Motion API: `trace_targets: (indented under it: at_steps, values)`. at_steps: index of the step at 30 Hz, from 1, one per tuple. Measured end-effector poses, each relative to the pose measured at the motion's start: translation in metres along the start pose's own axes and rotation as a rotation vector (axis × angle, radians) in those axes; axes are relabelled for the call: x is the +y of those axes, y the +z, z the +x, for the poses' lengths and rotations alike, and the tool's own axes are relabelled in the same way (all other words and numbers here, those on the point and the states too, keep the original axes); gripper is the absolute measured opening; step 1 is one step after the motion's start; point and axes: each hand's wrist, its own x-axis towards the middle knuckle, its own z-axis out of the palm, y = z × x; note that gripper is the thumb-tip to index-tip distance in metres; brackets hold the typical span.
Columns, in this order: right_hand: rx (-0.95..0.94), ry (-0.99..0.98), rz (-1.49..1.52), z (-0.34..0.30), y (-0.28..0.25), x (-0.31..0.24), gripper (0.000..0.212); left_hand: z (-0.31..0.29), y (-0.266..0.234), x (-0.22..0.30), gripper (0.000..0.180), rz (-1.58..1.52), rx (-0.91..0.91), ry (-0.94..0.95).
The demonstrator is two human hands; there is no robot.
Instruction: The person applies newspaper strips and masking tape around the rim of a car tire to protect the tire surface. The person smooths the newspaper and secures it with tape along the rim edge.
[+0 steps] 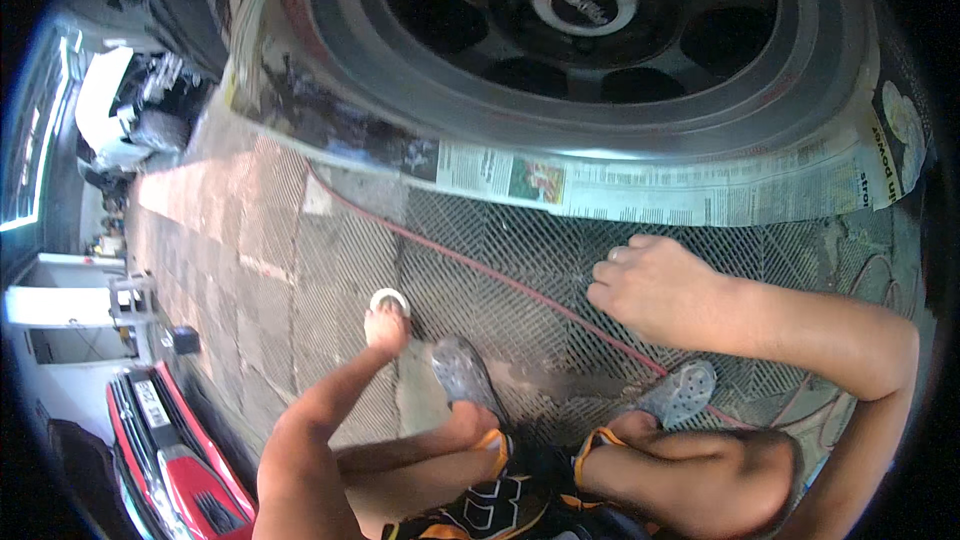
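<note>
Holding one white ring (386, 292): left hand (385, 328) | right hand (655, 285): grip curled, contents unclear | one wheel (580, 50) | two clogs (463, 372)

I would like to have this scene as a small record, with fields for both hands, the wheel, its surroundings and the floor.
Left hand: holding a white ring-shaped roll low above the floor
Right hand: fingers curled; whether it holds anything cannot be told
Wheel: dark round wheel with a silver-ringed centre cap
Around the wheel: printed newspaper sheets along its near side
Floor: grey ridged tiles, crossed by a thin reddish hose
</note>
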Motion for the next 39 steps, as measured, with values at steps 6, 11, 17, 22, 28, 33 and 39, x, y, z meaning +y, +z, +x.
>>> trace_targets:
  at_steps: [6, 11, 17, 22, 28, 33, 39]
  values:
    - [0.264, 0.08, 0.246, 0.041, 0.024, 0.005, 0.043, -0.075, -0.146, 0.056, 0.017, -1.564, -0.15, 0.119]
    - [0.63, 0.043, 0.418, 0.065, 0.054, -0.019, 0.07, -0.132, -0.275, 0.077, 0.015, -1.68, -0.065, 0.472]
    - [0.852, 0.079, 0.53, 0.064, 0.05, -0.029, 0.038, -0.162, -0.318, 0.076, 0.018, -1.673, -0.169, 0.488]
    - [0.956, 0.193, 0.596, 0.066, 0.04, -0.022, 0.028, -0.149, -0.322, 0.077, 0.025, -1.774, -0.109, 0.582]
    - [1.065, 0.225, 0.659, 0.066, 0.036, -0.017, 0.029, -0.14, -0.317, 0.078, 0.044, -1.66, -0.033, 0.749]
    - [1.07, 0.212, 0.658, 0.066, 0.027, -0.023, 0.028, -0.14, -0.312, 0.073, 0.043, -1.623, 0.033, 0.761]
    - [1.057, 0.203, 0.798, 0.07, 0.021, -0.033, 0.025, -0.141, -0.304, 0.07, 0.036, -1.378, 0.204, 0.735]
